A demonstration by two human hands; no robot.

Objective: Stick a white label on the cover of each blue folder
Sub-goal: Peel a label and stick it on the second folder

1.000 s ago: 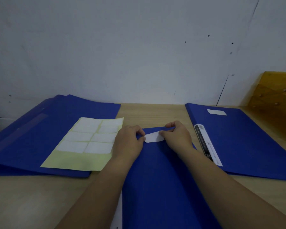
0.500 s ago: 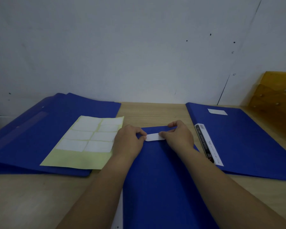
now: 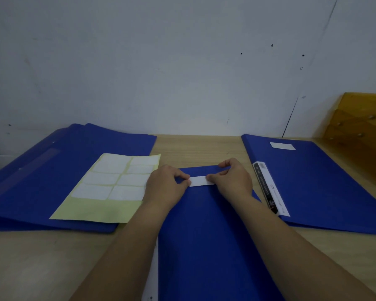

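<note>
A blue folder lies in front of me on the wooden table. A white label lies flat near its far edge. My left hand pinches the label's left end and my right hand pinches its right end, fingers curled. A second blue folder on the right carries a white label on its cover. A stack of blue folders lies on the left, with a yellow backing sheet of several white labels on top.
A wooden box with screws stands at the far right against the grey wall. The right folder has a printed spine strip close to my right wrist. Bare table shows at the near left.
The label, curved and lifted a second ago, now lies flat and lower on the cover. Both hands stay at its ends, barely moved.
</note>
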